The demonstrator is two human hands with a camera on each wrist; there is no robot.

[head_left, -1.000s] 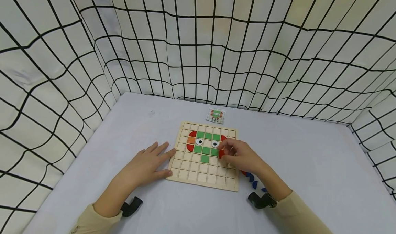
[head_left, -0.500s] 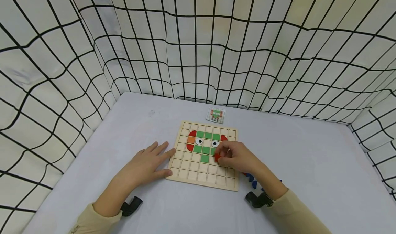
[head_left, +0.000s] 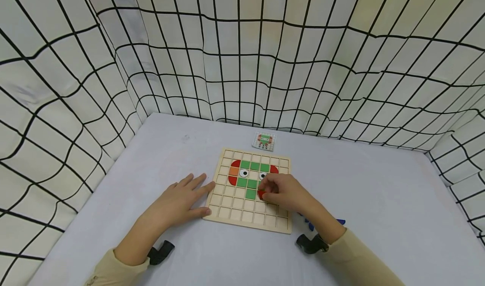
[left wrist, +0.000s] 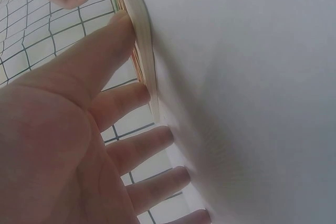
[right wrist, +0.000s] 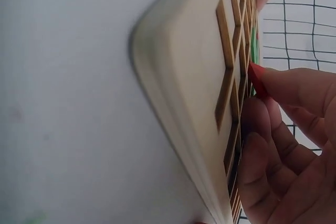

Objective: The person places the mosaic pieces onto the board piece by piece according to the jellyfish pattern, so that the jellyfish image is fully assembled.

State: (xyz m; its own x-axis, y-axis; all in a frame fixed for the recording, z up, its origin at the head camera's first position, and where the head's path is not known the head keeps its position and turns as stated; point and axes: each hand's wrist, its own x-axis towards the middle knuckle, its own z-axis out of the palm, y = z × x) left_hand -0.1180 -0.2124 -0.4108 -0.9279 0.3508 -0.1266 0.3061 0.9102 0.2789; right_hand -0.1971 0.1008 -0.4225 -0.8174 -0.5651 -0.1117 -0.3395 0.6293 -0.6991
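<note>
A pale wooden grid board (head_left: 238, 215) lies on the white table, bearing green squares (head_left: 255, 166), red quarter-round pieces, an orange square (head_left: 234, 171) and eye tiles (head_left: 244, 173). Thumb and fingertips of my right hand (head_left: 288, 192) pinch a small red piece (right wrist: 256, 80), which the fingers partly cover. That piece is at the cell just right of the lowest green square; I cannot tell whether it is seated. My left hand (head_left: 182, 200) lies palm down with fingers spread, its thumb and index fingertip touching the board's left edge.
Behind the board lies a small picture card (head_left: 264, 141) with a similar coloured figure. Several blue pieces (head_left: 311, 226) lie near my right forearm, partly hidden. Black wrist devices (head_left: 161, 252) sit under both wrists. Black-and-white grid walls (head_left: 238, 67) surround the table.
My right hand has moved left across the board with the red piece, from the right side to beside the lowest green square. The left hand has stayed put.
</note>
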